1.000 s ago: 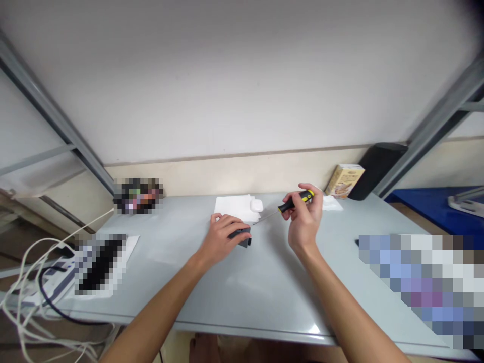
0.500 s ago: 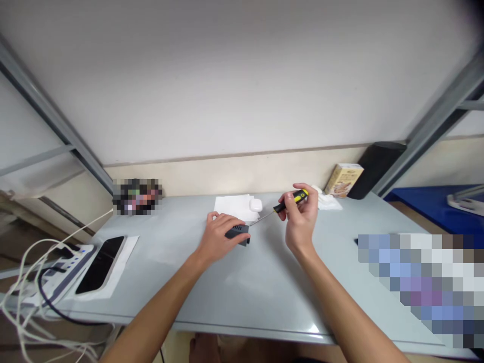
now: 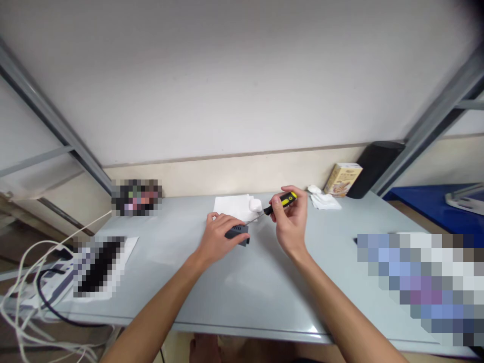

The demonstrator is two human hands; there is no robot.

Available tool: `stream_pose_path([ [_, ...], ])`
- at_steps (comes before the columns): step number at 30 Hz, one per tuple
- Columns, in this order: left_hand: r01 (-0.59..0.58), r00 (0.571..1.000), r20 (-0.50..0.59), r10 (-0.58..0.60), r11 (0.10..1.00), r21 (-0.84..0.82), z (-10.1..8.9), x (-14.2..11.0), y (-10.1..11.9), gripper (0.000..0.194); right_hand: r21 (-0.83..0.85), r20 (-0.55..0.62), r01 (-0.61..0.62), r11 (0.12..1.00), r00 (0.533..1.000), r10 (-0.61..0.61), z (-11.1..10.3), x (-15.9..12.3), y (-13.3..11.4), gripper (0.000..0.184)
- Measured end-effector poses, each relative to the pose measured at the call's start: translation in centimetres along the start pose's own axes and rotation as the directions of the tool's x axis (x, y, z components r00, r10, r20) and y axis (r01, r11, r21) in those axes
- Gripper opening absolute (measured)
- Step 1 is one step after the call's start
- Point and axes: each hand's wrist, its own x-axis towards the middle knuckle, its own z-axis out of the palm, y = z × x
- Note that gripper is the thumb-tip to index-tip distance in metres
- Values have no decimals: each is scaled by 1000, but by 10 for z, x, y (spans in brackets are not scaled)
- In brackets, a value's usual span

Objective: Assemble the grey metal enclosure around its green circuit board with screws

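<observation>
My left hand (image 3: 218, 237) rests on the grey table (image 3: 242, 287) with its fingers closed on a small dark grey box (image 3: 238, 233), which it holds tilted on the tabletop. My right hand (image 3: 289, 222) grips a screwdriver (image 3: 278, 202) with a black and yellow handle. Its thin metal shaft slopes down to the left, and the tip lies at the upper right of the grey box.
A white paper sheet (image 3: 231, 206) and a small white case (image 3: 256, 204) lie behind the box. Crumpled white tissue (image 3: 324, 200), a tan carton (image 3: 343, 179) and a black cylinder (image 3: 373, 166) stand at the back right. White cables (image 3: 26, 282) hang at the left edge.
My right hand has moved left with the screwdriver, bringing its tip closer to the grey box. My left hand has turned the box up slightly and stays in place.
</observation>
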Motion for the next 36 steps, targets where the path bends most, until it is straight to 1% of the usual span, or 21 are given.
stream_pose_path([
  [5,-1,1000,-2,1,1000,-22,2,-1,0,21,-24,43,20,1000,999,-19,-1,1,-5,30],
  [9,14,1000,-1,-14,1000,-17,4,-2,0,20,-73,145,68,995,988,-57,-6,7,-11,29],
  [11,15,1000,-3,-15,1000,-17,5,-2,-1,20,-85,218,80,993,974,-60,-7,12,-15,32],
  [14,9,1000,-9,-9,1000,-24,5,-2,-1,20,-76,364,95,993,929,-61,-5,21,-22,34],
  [17,-1,1000,-20,0,1000,-26,5,-2,-1,21,-37,497,97,995,865,-66,4,30,-30,27],
  [18,-2,1000,-24,1,1000,-25,5,-2,0,21,-37,523,89,995,850,-57,8,32,-32,26],
  [19,0,1000,-24,0,1000,-22,5,-2,0,21,-37,532,81,996,846,-49,11,33,-33,26],
  [21,7,1000,-16,-7,1000,-16,5,-2,0,21,-29,489,80,996,871,-55,16,34,-32,26],
  [23,19,1000,-7,-19,1000,-9,5,-2,0,21,-41,394,117,992,915,-91,18,34,-29,23],
  [25,24,1000,1,-24,1000,-6,5,-2,0,22,-69,323,165,984,937,-135,16,33,-24,19],
  [29,13,1000,1,-13,1000,-7,6,-1,0,22,-88,279,194,977,946,-163,10,32,-18,16],
  [33,22,1000,12,-22,1000,0,5,-1,-1,24,-85,262,164,983,955,-137,9,29,-18,18],
  [36,3,1000,13,-3,1000,7,5,-2,-2,23,-55,236,136,989,964,-119,11,27,-19,18],
])
